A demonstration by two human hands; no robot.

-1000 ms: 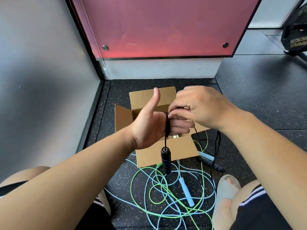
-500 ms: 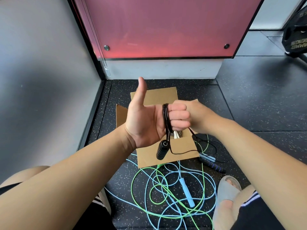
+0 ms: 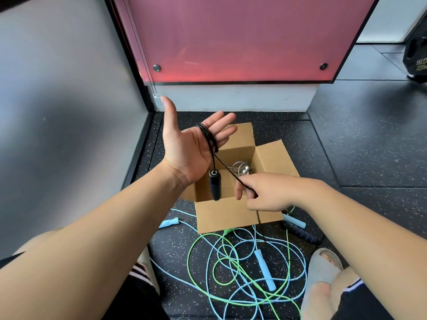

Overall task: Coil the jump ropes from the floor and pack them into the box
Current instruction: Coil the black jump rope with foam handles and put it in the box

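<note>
Left grip (image 3: 191,146): palm up, fingers straight and spread, thumb out, not clamping anything. The black jump rope (image 3: 209,137) is wound in several turns around its four fingers, near the knuckles.

One black handle (image 3: 215,185) hangs from those turns on a short length of cord. It sits just below the heel of the left grip, upright, over the open box.

Right grip (image 3: 268,192): closed in a pinch on the black jump rope, thumb and index on the cord, other fingers curled under. It sits lower than the left grip and to its right. The cord runs straight and taut between the two, from the coil on the fingers down to the pinch.

The cardboard box (image 3: 231,218) sits directly under both grips with its flaps open. The right grip hovers over the front right corner. A pale coiled rope (image 3: 241,168) lies inside, by the back wall, just above the pinch.

The second black handle (image 3: 300,235), with blue rings, lies on the floor (image 3: 358,146) below the right forearm. The cord path from the pinch to it is partly hidden.

On the floor nearer the person than both grips, a green jump rope (image 3: 187,259) and light blue cord lie tangled loose. There is one light blue handle (image 3: 264,270) in the tangle, another (image 3: 169,223) below the left forearm, and a third (image 3: 294,221) beside the box.

A grey sandal (image 3: 323,269) sits under the right arm.
</note>
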